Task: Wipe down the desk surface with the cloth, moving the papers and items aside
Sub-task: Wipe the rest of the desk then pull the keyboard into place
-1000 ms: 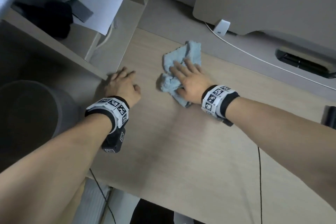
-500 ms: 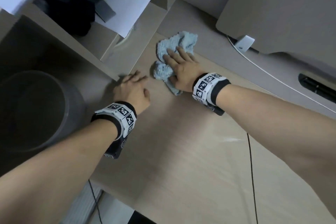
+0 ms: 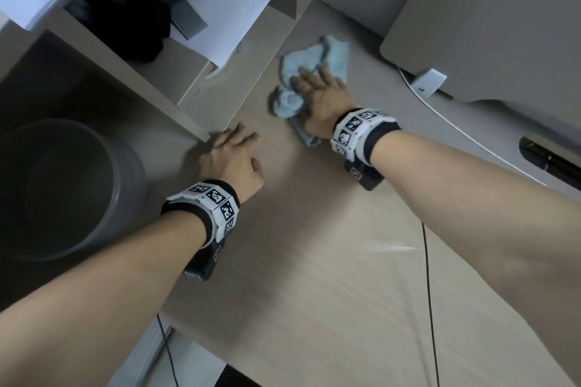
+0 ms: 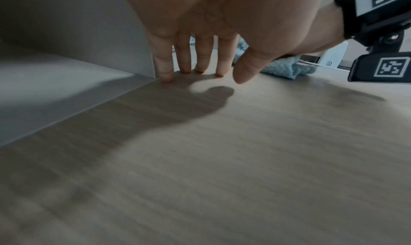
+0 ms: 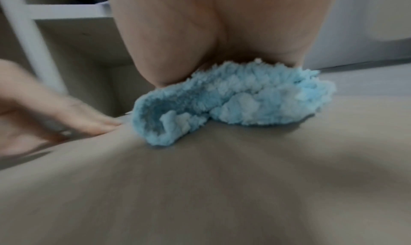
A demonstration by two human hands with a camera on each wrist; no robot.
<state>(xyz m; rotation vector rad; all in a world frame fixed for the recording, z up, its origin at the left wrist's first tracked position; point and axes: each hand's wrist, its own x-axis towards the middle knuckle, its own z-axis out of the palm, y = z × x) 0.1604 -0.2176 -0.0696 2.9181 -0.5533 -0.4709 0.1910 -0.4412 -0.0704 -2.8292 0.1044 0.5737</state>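
1. Fingers (image 3: 309, 80) of right hand (image 3: 320, 100) lie straight, pressing flat on blue cloth (image 3: 314, 72), upper centre of frame; cloth bunches out beyond fingertips and under palm.
2. Left hand (image 3: 232, 160), centre-left: straight fingertips (image 4: 165, 73) touching desk (image 3: 314, 261), holding nothing, cloth just beside.

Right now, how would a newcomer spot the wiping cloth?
Start at the wooden desk and look to its far end. There the right hand presses flat on the cloth, the only fluffy, pale blue, crumpled thing there.
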